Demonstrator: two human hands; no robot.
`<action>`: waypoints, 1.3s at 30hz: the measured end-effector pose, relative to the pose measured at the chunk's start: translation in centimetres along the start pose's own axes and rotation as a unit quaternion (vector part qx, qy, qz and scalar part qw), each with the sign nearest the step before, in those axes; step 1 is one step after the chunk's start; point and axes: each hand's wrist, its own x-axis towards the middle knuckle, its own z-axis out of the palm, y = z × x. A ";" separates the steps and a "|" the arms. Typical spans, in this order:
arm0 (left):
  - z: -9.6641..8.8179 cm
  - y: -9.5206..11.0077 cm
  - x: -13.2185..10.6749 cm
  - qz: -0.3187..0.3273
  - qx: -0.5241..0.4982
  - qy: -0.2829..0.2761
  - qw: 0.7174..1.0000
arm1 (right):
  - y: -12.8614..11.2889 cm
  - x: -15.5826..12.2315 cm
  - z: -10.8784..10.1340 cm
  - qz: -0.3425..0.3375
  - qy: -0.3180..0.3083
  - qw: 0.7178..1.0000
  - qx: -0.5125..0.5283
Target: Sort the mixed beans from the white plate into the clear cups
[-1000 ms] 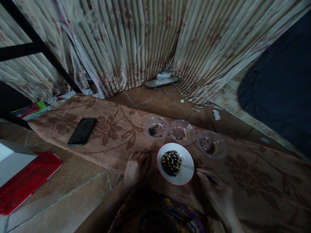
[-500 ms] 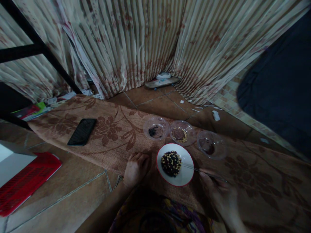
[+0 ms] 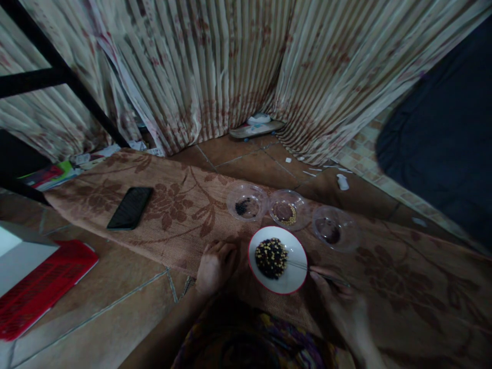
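A white bowl with a red rim point(image 3: 295, 281) stands on the cloth before me. Mixed dark and pale yellow beans point(image 3: 271, 258) lie heaped in its left part. My right hand point(image 3: 342, 302) is closed on thin metal tweezers point(image 3: 298, 265), whose tips reach over the bowl to the right edge of the heap. Left of the bowl, my left hand point(image 3: 216, 266) rests on the cloth with its fingers curled in; nothing shows in it. Behind the bowl are three clear plastic cups: one with black beans point(image 3: 241, 207), one with yellow beans point(image 3: 289, 215), one with dark reddish contents point(image 3: 331, 234).
A brown flower-patterned cloth point(image 3: 180, 246) covers the long narrow table. A black phone point(image 3: 130, 207) lies at its left. On the floor are a red basket point(image 3: 49, 287) at left and a skateboard point(image 3: 257, 130) by the striped curtain point(image 3: 215, 66). Dark fabric point(image 3: 442, 133) hangs at right.
My right hand has shifted slightly left along with the tweezers, and their rear end shows less far to the right. My left hand, the bowl and the cups stay in place.
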 end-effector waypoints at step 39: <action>-0.3 0.0 0.2 0.000 -0.016 -0.012 1.000 | -4.4 5.3 0.6 0.040 0.163 0.980 0.105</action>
